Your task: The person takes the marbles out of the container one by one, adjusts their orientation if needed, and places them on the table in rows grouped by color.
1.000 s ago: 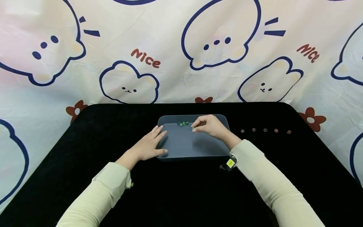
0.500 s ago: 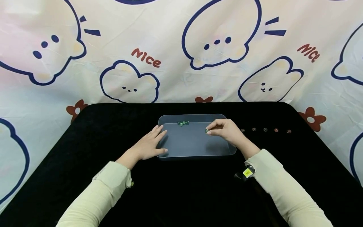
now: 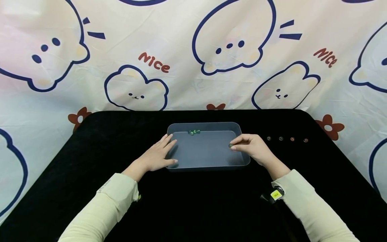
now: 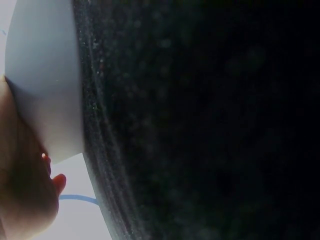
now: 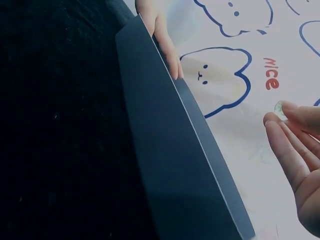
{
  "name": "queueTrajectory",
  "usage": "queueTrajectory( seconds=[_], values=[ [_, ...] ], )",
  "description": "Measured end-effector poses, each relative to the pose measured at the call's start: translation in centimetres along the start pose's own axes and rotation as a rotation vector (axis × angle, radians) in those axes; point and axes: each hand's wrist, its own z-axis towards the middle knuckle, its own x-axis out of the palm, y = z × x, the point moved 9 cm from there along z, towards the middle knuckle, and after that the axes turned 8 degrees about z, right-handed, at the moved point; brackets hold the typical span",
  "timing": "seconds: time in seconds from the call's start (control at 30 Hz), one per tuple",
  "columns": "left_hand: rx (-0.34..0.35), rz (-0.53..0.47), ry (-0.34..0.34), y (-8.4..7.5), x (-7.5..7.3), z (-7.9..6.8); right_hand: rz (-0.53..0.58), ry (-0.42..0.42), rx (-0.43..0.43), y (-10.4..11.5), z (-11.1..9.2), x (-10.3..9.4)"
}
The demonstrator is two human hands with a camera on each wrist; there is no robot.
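Observation:
My right hand pinches a green glass marble between thumb and fingertips. It is over the right part of a shallow grey-blue tray; in the head view the marble overlaps the tray floor. My left hand, fingers straight and spread, rests at the tray's left rim. In the right wrist view the left hand's fingers reach over the rim. Several green marbles lie together along the tray's far wall, left of its middle.
Right of the tray, several small round glass pieces, one reddish, lie in a spaced row on the black tablecloth. A printed curtain stands behind the table. A dark device is strapped at my right wrist.
My right hand has moved right and slightly nearer me across the tray, the marble still pinched. The left hand and the marbles by the far wall stay put.

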Motion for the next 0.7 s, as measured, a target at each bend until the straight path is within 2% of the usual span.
queueTrajectory(
  seconds=[0.47,0.7],
  values=[
    [-0.006,0.004,0.002,0.0,-0.1,-0.1,0.088,-0.047,-0.063,-0.7,-2.0,-2.6],
    [-0.01,0.011,0.003,-0.1,-0.1,-0.1,0.172,-0.032,-0.102,-1.3,-2.8,-3.7]
  ],
)
